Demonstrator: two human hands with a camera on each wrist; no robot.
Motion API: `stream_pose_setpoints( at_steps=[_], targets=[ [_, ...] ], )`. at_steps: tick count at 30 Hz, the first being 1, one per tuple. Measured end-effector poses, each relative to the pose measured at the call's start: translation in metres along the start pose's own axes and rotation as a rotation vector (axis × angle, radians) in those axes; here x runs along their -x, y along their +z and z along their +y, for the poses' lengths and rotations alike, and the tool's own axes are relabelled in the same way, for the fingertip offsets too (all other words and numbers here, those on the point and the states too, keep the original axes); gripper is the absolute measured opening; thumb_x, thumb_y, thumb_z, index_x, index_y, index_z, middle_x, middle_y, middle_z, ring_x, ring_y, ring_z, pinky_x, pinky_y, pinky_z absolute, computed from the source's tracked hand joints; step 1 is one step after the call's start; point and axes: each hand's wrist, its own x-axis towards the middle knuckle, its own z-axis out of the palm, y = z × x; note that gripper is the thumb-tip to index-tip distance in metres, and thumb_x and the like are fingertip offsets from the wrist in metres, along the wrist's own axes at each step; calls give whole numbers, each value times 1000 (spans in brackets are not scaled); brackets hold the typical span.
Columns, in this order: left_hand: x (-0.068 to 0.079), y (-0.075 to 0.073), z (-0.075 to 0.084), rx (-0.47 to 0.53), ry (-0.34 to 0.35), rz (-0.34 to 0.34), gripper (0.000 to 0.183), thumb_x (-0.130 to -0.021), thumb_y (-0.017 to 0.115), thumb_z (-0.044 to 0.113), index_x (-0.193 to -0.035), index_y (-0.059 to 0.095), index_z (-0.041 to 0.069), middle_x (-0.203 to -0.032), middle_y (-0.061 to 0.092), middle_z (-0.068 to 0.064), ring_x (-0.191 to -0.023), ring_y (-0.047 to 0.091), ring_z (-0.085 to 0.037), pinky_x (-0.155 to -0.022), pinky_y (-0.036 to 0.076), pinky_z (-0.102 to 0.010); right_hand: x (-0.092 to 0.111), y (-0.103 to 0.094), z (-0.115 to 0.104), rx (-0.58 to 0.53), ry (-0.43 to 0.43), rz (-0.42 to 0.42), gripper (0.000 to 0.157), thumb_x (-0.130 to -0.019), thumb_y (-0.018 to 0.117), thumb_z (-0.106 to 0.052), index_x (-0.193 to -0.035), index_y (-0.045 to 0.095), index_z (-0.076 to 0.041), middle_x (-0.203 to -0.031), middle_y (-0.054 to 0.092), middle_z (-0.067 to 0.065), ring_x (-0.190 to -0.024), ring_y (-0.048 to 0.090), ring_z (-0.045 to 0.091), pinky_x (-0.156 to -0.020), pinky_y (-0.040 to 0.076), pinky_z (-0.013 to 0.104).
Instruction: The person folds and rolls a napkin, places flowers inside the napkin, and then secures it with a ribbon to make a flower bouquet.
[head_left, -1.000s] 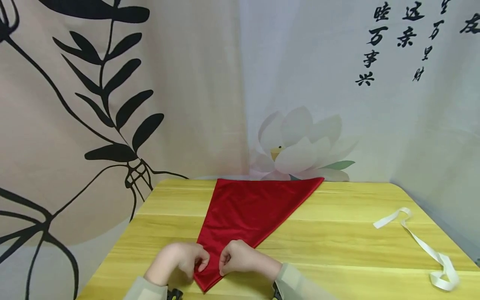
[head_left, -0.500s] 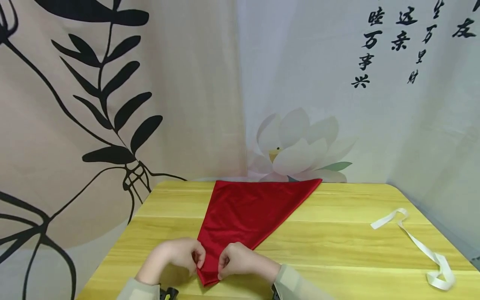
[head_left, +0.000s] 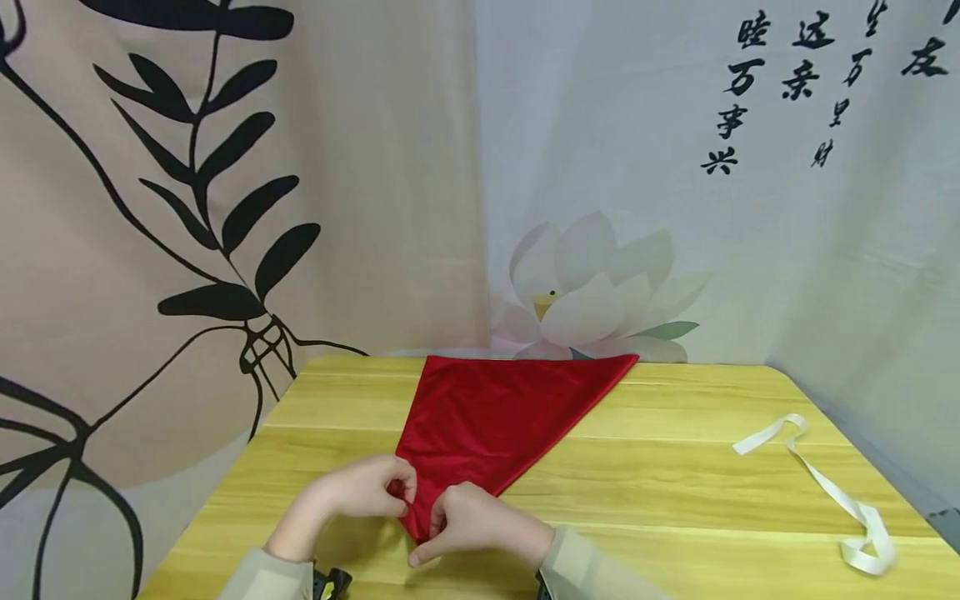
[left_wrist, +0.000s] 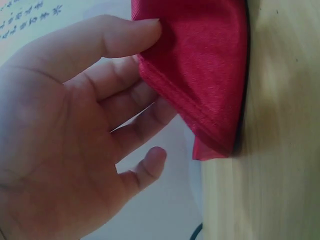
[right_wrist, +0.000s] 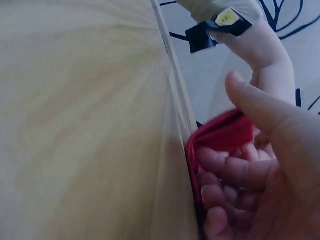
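A triangular red cloth (head_left: 495, 417), smooth and hemmed, lies on the table with its narrow end toward me. My left hand (head_left: 371, 487) pinches its left edge near that end. In the left wrist view the thumb (left_wrist: 142, 37) lies on the cloth's face, with the other fingers partly behind it. My right hand (head_left: 472, 525) is at the cloth's right edge, its thumb pointing down past the tip. In the right wrist view that thumb (right_wrist: 250, 97) stands apart from the cloth (right_wrist: 225, 132), while loosely bent fingers touch it.
A white ribbon (head_left: 832, 496) lies twisted on the right part of the wooden table (head_left: 637, 492). Behind the table hangs a printed curtain (head_left: 397, 183) with plants, a lotus and writing. A black wrist device (right_wrist: 202, 36) sits on the left wrist.
The cloth's near tip has drawn up, away from me. My left hand has moved up along the edge. My right thumb has come away from the cloth and stretched out.
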Motion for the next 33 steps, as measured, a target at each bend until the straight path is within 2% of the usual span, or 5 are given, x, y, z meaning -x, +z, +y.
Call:
stream_pose_setpoints(
  at_steps=[11,16,20,26,33],
  targets=[
    [-7,7,2,-55,-13,121,18,-83,72,10,-78,59,21,-72,51,14,-72,48,-9,-66,41,-26,-1,0,-3,128,40,76,42,-73,73,-22,-51,38,-20,-44,26,-16,-43,24,-3,-41,23,15],
    [-14,11,4,-108,-17,166,16,-86,69,12,-82,59,24,-73,51,17,-76,50,-9,-75,38,-34,-1,-5,3,98,74,72,39,-73,72,-18,-52,40,-21,-45,30,-17,-43,28,-2,-42,25,14],
    [-17,14,4,-126,-3,207,15,-89,68,13,-84,58,24,-75,50,18,-78,50,-7,-77,32,-39,-2,-10,9,-12,87,72,35,-73,71,-14,-53,42,-19,-46,35,-16,-43,34,-2,-43,29,14],
    [-20,18,3,-129,-7,262,15,-89,69,14,-86,58,24,-79,52,18,-82,52,-5,-78,31,-40,-4,-12,22,-370,191,9,21,-76,68,-5,-62,55,-12,-53,61,-2,-41,58,12,-42,48,25],
    [-21,20,-1,-129,-21,308,12,-88,70,14,-97,63,17,-89,60,17,-89,58,-8,-81,32,-41,-5,-12,31,-513,225,-12,8,-78,70,-8,-73,64,-9,-57,64,5,-45,61,15,-46,47,25]
  ],
)
